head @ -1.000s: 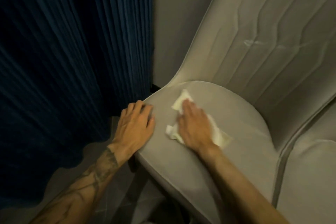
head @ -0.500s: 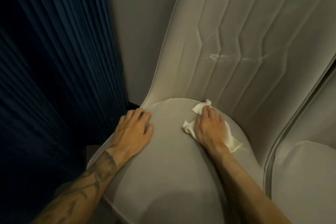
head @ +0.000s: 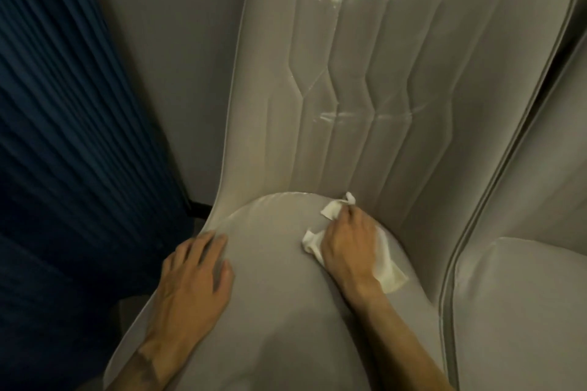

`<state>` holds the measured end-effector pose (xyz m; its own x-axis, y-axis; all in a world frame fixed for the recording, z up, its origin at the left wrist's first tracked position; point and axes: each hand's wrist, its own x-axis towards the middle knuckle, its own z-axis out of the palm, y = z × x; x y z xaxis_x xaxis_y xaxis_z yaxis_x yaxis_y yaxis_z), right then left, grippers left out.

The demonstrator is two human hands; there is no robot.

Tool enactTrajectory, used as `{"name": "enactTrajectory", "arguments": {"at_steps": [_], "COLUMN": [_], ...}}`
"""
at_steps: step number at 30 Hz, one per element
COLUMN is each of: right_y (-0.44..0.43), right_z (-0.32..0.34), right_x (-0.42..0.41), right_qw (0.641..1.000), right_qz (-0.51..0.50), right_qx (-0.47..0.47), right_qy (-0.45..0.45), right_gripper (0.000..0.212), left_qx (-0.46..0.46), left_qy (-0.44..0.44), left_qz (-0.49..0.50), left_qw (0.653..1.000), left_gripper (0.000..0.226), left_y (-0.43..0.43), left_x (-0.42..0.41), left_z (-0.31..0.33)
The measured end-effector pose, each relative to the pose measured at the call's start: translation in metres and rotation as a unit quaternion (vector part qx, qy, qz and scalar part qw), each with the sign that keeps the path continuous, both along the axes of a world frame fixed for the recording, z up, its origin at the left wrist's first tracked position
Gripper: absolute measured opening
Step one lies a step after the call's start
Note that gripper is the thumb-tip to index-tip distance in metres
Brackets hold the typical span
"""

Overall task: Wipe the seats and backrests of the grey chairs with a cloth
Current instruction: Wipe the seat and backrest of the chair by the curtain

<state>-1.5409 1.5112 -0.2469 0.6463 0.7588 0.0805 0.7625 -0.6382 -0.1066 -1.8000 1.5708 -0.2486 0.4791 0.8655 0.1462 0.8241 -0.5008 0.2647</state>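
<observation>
**Right hand on cloth at the seat's back edge**

Right hand: palm down on the cloth, fingers curled over it, pressing it to the seat just short of the backrest.

Cloth: white, crumpled, thin. Corners poke out ahead of the fingertips, left of the knuckles and right of the wrist.

Left hand: flat, fingers spread on the seat's left rim, well apart from the right hand.

Chair: grey and smooth, with zigzag stitched channels. Pale smears cross the backrest above the right hand.

Left of the left hand: blue curtain.
</observation>
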Motion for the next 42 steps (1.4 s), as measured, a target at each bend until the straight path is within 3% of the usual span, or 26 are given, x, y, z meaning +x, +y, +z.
{"name": "enactTrajectory", "arguments": {"at_steps": [4, 7, 9, 15, 20, 24, 28, 34, 37, 40, 42], "right_y": [0.017, 0.006, 0.028, 0.079, 0.042, 0.082, 0.081, 0.087, 0.079, 0.069, 0.068], "right_z": [0.001, -0.004, -0.006, -0.007, 0.002, -0.003, -0.007, -0.003, -0.012, -0.011, -0.008], "right_x": [-0.001, 0.007, -0.011, -0.071, -0.016, -0.076, -0.095, -0.09, -0.111, -0.107, -0.105], "right_qw": [0.996, 0.998, 0.998, 0.983, 0.992, 0.988, 0.97, 0.979, 0.949, 0.895, 0.874], "right_qz": [0.067, 0.039, 0.028, 0.166, 0.092, 0.141, 0.227, 0.171, 0.31, 0.426, 0.464], "right_qx": [0.026, 0.041, 0.034, 0.053, 0.083, 0.025, 0.058, 0.092, 0.049, 0.069, 0.077], "right_qy": [0.044, 0.016, 0.042, 0.058, 0.034, 0.049, 0.064, 0.056, 0.039, 0.112, 0.124], "right_gripper": [0.048, 0.054, 0.046, 0.04, 0.061, 0.043, 0.035, 0.034, 0.038, 0.035, 0.04], "left_qx": [-0.003, 0.011, 0.011, 0.018, 0.033, 0.03, 0.029, 0.026, 0.016, -0.005, -0.017], "left_qy": [0.007, 0.011, 0.012, 0.018, -0.007, -0.007, 0.005, 0.001, -0.041, -0.095, -0.106], "left_qz": [0.001, 0.001, 0.009, 0.003, -0.002, 0.001, 0.001, 0.012, 0.009, 0.028, 0.033], "left_qw": [1.0, 1.0, 1.0, 1.0, 0.999, 1.0, 1.0, 1.0, 0.999, 0.995, 0.994], "left_gripper": [0.062, 0.058, 0.056, 0.056, 0.053, 0.054, 0.057, 0.055, 0.044, 0.023, 0.023], "left_y": [0.003, 0.003, 0.003, 0.007, 0.005, 0.006, 0.008, 0.008, 0.007, 0.004, 0.003], "left_x": [0.0, 0.0, 0.0, -0.003, -0.005, -0.006, -0.011, -0.009, -0.01, -0.011, -0.012], "left_z": [-0.006, -0.01, -0.011, -0.013, -0.018, -0.017, -0.018, -0.02, -0.02, -0.02, -0.018]}}
